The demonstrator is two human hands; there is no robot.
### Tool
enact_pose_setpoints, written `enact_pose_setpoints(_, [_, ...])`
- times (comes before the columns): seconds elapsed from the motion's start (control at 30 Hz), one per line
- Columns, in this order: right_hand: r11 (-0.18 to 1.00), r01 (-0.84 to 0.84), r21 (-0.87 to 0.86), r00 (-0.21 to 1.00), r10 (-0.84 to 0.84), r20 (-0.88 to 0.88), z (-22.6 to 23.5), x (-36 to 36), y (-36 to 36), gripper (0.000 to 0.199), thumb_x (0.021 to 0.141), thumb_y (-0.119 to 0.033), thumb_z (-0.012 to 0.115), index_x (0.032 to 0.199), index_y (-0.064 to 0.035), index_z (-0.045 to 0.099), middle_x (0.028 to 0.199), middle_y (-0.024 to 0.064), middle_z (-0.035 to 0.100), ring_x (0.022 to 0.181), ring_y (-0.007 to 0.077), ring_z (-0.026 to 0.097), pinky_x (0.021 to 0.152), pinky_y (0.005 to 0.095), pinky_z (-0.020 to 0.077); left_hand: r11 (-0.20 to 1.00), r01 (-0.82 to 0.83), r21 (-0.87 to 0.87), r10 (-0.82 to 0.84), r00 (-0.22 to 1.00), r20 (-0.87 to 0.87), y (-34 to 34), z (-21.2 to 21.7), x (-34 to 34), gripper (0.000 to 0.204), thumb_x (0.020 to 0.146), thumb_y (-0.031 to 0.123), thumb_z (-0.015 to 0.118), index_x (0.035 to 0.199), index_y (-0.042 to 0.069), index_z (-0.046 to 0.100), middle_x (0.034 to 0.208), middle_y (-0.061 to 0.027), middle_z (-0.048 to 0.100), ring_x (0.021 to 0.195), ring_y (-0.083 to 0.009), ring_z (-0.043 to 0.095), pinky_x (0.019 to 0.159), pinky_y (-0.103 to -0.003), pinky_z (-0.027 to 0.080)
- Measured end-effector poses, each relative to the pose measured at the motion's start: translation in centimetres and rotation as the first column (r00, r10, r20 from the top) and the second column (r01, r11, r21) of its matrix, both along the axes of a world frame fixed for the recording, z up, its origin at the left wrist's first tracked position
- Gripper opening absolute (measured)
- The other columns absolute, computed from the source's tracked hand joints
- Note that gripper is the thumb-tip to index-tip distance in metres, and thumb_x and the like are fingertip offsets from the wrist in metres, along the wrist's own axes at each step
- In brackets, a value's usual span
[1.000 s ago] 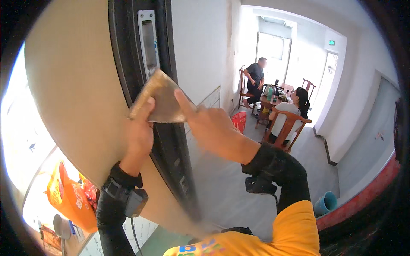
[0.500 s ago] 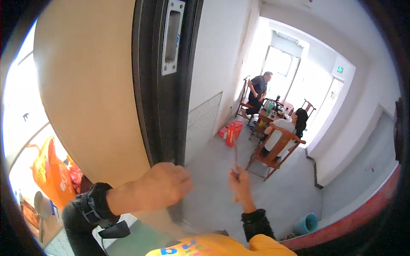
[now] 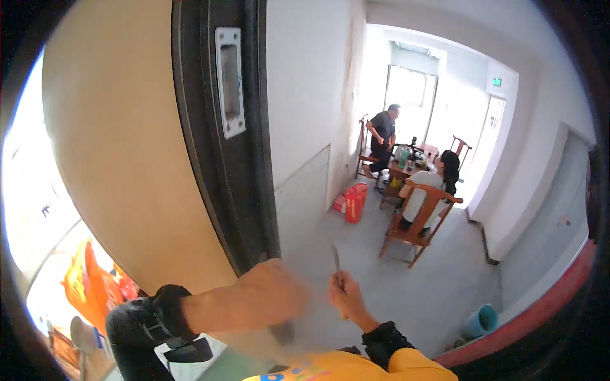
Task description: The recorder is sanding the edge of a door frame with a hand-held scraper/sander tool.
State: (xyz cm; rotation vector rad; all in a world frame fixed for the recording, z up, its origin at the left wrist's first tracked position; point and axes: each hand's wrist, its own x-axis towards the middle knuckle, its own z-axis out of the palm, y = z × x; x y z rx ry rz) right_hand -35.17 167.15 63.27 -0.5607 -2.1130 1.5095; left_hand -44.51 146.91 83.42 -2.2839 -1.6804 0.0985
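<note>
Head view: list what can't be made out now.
All in the head view:
- Left hand: fingers blurred; whether it holds anything is unclear.
- Tool: slim side shows; the right hand covers its grip.
- Dark frame: top cut off by the upper edge.
- Orange bag: contents hidden by its side.
- Table items: mostly too small to identify.

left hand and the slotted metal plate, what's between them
The head view shows a length of black frame between the left hand and the plate.
</note>
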Motion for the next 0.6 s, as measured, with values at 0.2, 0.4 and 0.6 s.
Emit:
enact_pose_setpoints(0.2, [0.999,-0.021,0.034,0.988,0.026,-0.150,-0.6,-2.9,-1.3,0.021,0.087,-0.025,0.052,0.086,-0.0040,0.049,0.069,0.0083,0.054,0.059,0.0186,0.053,0.054,0.0330,0.0427,0.941,-0.241,0.236,0.280,0.949,-0.145,-1.3,2.8,-4.5,0.024,0.064,0.016,0.061,0.082,0.003,0.054,0.074,-0.0080,0.048,0.074,-0.0233,0.049,0.065,-0.035,0.041])
enact_pose_setpoints(0.4, [0.958,-0.281,-0.051,0.848,0.223,-0.481,3.2,-7.4,-3.9,0.032,0.093,-0.035,0.044,0.079,-0.0064,0.048,0.069,0.0020,0.050,0.055,0.0114,0.050,0.052,0.0255,0.0414,0.821,-0.182,0.541,0.321,0.931,-0.175,-2.0,9.7,-7.1,0.017,0.072,0.005,0.063,0.087,0.001,0.056,0.090,-0.0144,0.053,0.086,-0.0307,0.052,0.075,-0.039,0.047])
enact_pose_setpoints(0.6, [0.876,-0.393,-0.280,0.786,0.161,-0.597,8.1,-9.3,-7.0,0.033,0.095,-0.034,0.039,0.091,-0.0025,0.051,0.085,0.0046,0.052,0.074,0.0144,0.052,0.069,0.0276,0.0418,0.757,-0.117,0.643,0.335,0.914,-0.228,-1.5,15.8,-8.4,0.025,0.064,-0.003,0.060,0.088,0.002,0.058,0.086,-0.0090,0.051,0.086,-0.0267,0.050,0.074,-0.037,0.043])
